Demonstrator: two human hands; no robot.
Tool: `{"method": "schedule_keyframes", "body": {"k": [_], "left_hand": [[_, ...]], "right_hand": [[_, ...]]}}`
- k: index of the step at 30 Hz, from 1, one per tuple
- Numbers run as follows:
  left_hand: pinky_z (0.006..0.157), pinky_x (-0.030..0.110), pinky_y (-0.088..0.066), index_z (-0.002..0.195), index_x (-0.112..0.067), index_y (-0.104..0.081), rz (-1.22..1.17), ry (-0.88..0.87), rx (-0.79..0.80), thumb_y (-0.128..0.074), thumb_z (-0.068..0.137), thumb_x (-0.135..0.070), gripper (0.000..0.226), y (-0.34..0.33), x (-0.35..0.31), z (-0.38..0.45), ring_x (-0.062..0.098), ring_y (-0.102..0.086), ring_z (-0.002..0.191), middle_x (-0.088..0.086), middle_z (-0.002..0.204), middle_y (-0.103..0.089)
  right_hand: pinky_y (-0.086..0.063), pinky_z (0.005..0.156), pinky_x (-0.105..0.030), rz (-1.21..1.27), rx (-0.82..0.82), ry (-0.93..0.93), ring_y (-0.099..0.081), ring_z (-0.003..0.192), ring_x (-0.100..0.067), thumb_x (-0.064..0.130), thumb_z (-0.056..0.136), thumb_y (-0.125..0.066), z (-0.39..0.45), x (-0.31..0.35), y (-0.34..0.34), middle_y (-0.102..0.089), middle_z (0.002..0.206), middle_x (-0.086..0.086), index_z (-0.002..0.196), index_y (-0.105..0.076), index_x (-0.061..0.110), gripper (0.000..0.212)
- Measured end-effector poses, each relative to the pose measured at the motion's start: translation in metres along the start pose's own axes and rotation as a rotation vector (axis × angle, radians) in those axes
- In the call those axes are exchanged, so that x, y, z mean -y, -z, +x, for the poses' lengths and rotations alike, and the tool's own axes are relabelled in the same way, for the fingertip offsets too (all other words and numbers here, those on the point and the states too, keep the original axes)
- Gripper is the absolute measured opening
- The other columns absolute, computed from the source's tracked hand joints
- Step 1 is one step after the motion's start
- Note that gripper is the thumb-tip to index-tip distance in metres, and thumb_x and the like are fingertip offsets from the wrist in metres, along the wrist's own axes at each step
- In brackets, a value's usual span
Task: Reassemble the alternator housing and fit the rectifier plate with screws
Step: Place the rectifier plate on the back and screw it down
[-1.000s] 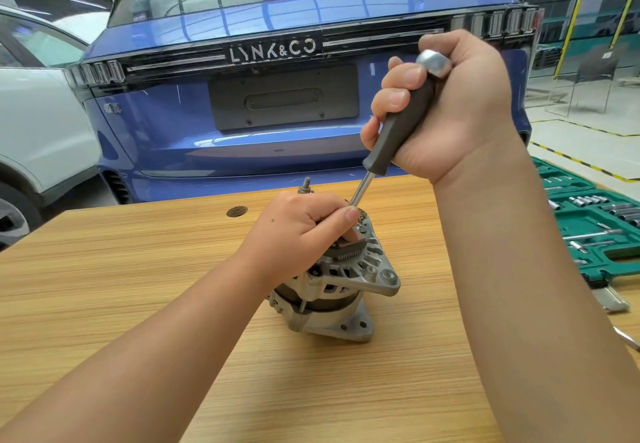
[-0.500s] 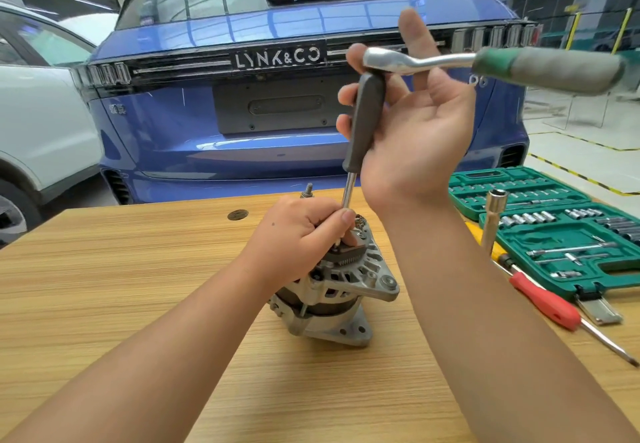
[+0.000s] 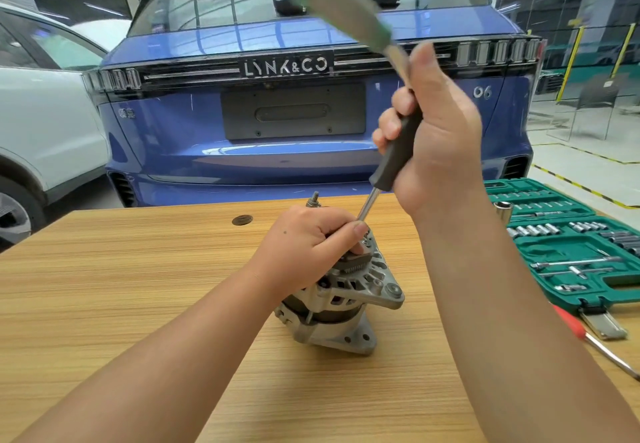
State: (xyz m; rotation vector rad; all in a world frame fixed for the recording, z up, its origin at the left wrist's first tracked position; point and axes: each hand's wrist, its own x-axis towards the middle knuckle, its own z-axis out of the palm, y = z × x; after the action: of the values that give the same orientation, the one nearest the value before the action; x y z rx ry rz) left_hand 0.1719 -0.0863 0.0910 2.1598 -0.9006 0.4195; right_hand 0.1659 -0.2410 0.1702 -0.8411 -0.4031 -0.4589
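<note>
A silver alternator point(image 3: 349, 304) stands on the wooden table point(image 3: 138, 286), its rear end facing up. My left hand point(image 3: 311, 245) grips its top, the thumb pressed near the spot where the driver's steel shaft point(image 3: 367, 205) comes down; the tip is hidden by my fingers. My right hand point(image 3: 433, 137) is wrapped round the driver's black handle point(image 3: 398, 151). A ratchet with a green and grey handle point(image 3: 343, 2) is fixed to the driver's top and sticks up to the left, blurred.
An open green socket set case point(image 3: 571, 252) lies at the right of the table, with a red-handled screwdriver point(image 3: 588, 335) in front of it. A large socket point(image 3: 503, 212) stands by the case. A blue car point(image 3: 311, 113) is parked just behind the table, a white one at left.
The ratchet handle has swung from pointing right to pointing up and left. My right hand has closed round the black driver handle. My left hand and the alternator have stayed put.
</note>
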Motion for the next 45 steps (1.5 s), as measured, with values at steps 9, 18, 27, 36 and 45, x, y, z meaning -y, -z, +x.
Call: {"method": "schedule_keyframes", "body": {"k": [9, 18, 27, 36, 45], "left_hand": [[0.070, 0.008, -0.044, 0.080, -0.035, -0.075, -0.029, 0.031, 0.011, -0.052, 0.097, -0.038, 0.029, 0.002, -0.003, -0.001, -0.001, -0.065, 0.080, -0.027, 0.081, -0.072], [0.070, 0.011, -0.043, 0.076, -0.043, -0.071, -0.025, 0.055, 0.012, -0.047, 0.096, -0.045, 0.031, 0.002, -0.003, -0.001, 0.000, -0.065, 0.085, -0.025, 0.083, -0.073], [0.077, 0.030, -0.047, 0.075, -0.045, -0.069, -0.023, 0.057, 0.002, -0.039, 0.091, -0.059, 0.037, 0.000, -0.001, 0.000, 0.010, -0.066, 0.082, -0.016, 0.081, -0.075], [0.068, 0.021, -0.046, 0.074, -0.039, -0.073, -0.023, 0.091, -0.001, -0.048, 0.095, -0.050, 0.034, -0.001, 0.002, 0.001, 0.010, -0.064, 0.079, -0.014, 0.079, -0.074], [0.073, 0.028, -0.046, 0.077, -0.034, -0.075, 0.003, 0.089, -0.002, -0.046, 0.096, -0.049, 0.038, -0.002, 0.003, 0.001, 0.014, -0.065, 0.079, -0.012, 0.078, -0.074]], "right_hand": [[-0.034, 0.071, -0.026, 0.276, 0.108, -0.345, -0.058, 0.071, -0.007, 0.019, 0.080, -0.061, 0.000, 0.009, 0.007, -0.071, 0.109, 0.007, 0.106, -0.060, 0.016, 0.026], [-0.045, 0.058, -0.028, -0.002, 0.203, 0.104, -0.058, 0.071, -0.017, 0.000, 0.102, -0.045, -0.013, -0.006, -0.001, -0.068, 0.107, -0.005, 0.114, -0.056, 0.028, 0.033], [-0.032, 0.069, -0.037, 0.358, 0.433, -0.116, -0.048, 0.076, -0.024, 0.042, 0.088, -0.040, -0.008, -0.004, 0.012, -0.058, 0.093, -0.010, 0.123, -0.061, 0.022, 0.045], [-0.034, 0.059, -0.027, 0.084, 0.091, -0.110, -0.043, 0.061, -0.011, 0.034, 0.102, -0.055, -0.008, -0.001, 0.000, -0.051, 0.074, 0.005, 0.094, -0.061, 0.017, 0.020], [-0.042, 0.064, -0.025, 0.200, 0.135, -0.225, -0.058, 0.070, -0.009, 0.011, 0.093, -0.059, -0.005, 0.002, 0.006, -0.069, 0.093, 0.007, 0.105, -0.058, 0.032, 0.024]]}}
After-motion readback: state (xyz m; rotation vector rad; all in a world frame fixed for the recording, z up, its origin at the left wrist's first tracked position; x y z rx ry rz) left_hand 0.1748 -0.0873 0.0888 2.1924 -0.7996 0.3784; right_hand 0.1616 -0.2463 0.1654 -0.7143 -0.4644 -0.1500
